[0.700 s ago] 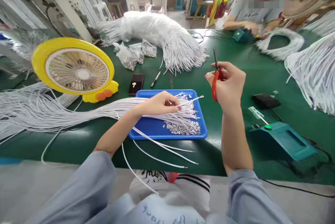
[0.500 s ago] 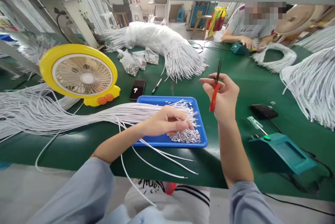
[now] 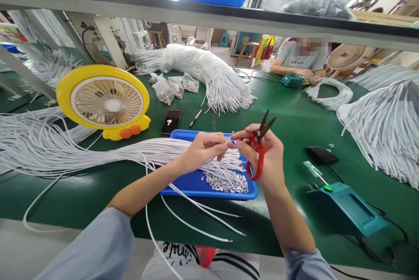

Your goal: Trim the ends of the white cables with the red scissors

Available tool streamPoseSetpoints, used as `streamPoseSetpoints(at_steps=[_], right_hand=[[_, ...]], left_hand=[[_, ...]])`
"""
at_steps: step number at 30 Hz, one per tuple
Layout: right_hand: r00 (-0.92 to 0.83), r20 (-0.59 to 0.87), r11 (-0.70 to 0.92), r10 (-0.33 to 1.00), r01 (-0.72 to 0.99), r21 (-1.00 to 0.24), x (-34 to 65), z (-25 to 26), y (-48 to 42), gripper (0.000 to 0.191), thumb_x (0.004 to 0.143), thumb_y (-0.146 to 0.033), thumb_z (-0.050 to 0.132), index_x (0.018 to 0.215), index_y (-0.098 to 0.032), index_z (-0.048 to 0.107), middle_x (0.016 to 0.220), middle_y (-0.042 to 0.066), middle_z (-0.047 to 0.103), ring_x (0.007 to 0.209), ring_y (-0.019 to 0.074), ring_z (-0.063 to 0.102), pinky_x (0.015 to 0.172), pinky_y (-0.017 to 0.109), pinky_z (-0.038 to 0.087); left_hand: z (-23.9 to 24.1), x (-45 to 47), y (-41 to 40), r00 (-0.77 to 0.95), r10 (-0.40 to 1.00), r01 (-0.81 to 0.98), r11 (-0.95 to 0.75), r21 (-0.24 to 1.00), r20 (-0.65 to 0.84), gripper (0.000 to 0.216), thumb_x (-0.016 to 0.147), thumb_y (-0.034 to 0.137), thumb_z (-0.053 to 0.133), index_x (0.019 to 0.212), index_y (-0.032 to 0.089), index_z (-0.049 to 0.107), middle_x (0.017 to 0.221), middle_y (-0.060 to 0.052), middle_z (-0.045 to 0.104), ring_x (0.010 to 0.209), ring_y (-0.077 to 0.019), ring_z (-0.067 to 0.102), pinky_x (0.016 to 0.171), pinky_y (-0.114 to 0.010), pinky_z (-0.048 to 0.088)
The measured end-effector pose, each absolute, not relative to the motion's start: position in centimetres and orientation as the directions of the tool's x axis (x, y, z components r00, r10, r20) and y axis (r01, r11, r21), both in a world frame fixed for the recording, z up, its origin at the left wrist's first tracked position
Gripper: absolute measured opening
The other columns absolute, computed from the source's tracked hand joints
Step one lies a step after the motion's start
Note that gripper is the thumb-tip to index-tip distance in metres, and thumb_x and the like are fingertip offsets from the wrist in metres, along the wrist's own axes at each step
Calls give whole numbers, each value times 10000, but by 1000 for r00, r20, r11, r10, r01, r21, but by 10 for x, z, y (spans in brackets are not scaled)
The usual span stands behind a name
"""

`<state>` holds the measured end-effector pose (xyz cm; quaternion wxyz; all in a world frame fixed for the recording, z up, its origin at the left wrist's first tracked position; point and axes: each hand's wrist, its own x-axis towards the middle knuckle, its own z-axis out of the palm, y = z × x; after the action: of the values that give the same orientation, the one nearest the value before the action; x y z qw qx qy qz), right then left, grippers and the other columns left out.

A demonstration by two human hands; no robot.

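- White wire: end between the hands, pinched by left hand.
- Red-handled scissors: gripped in right hand, blades apart.
- Blue tray: below left hand, metal pieces inside.
- Yellow fan: left of left hand.

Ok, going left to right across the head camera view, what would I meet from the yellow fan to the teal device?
Yellow fan, dark phone, left hand, right hand holding red-handled scissors, teal device.
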<state>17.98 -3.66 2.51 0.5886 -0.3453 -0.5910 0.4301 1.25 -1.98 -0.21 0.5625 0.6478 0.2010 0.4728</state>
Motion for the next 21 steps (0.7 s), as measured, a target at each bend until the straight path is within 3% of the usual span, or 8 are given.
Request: streamPoseSetpoints(at_steps=[3, 12, 21], right_hand=[[-61, 388, 381, 920, -109, -918, 179, 25, -36, 309, 687, -169, 796, 907, -236, 590, 794, -27, 733, 658, 88, 647, 615, 198, 491], [-46, 468, 466, 882, -51, -883, 184, 24, -36, 308, 718, -121, 764, 942, -253, 599, 801, -35, 727, 657, 80, 626, 612, 197, 482], [35, 522, 517, 852, 99, -850, 179, 21, -38, 365, 664, -37, 746, 932, -239, 604, 752, -55, 677, 637, 77, 586, 621, 205, 476]], left_hand=[[-4, 14, -22, 437, 815, -242, -302, 922, 382, 228, 881, 336, 625, 873, 131, 726, 664, -2, 506, 583, -89, 487, 552, -230, 413], [-6, 17, -24, 275, 815, 8, -533, 846, 510, 170, 851, 268, 661, 794, 137, 753, 645, -34, 566, 610, -103, 454, 524, -226, 352], [-7, 21, -25, 231, 822, 66, -547, 834, 521, 195, 826, 317, 695, 783, 133, 742, 591, 5, 509, 537, -71, 382, 486, -213, 296]])
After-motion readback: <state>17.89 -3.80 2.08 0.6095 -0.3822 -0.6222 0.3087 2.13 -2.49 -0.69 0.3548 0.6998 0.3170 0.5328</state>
